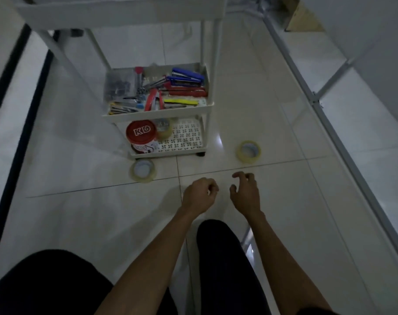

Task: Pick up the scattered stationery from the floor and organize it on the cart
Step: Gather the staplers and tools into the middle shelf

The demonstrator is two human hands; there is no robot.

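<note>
Head view: cart mostly stocked; left tape roll and right tape roll lie unpicked off its front edge; left hand and right hand hover empty, loosely curled.

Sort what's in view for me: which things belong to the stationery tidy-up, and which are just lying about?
Job in hand:
- left tape roll, on the floor by the cart
- right tape roll, on the floor
- white cart
- left hand and right hand, both empty

Just lying about:
- cardboard box
- grey metal frame
- red tin, bottom shelf
</note>
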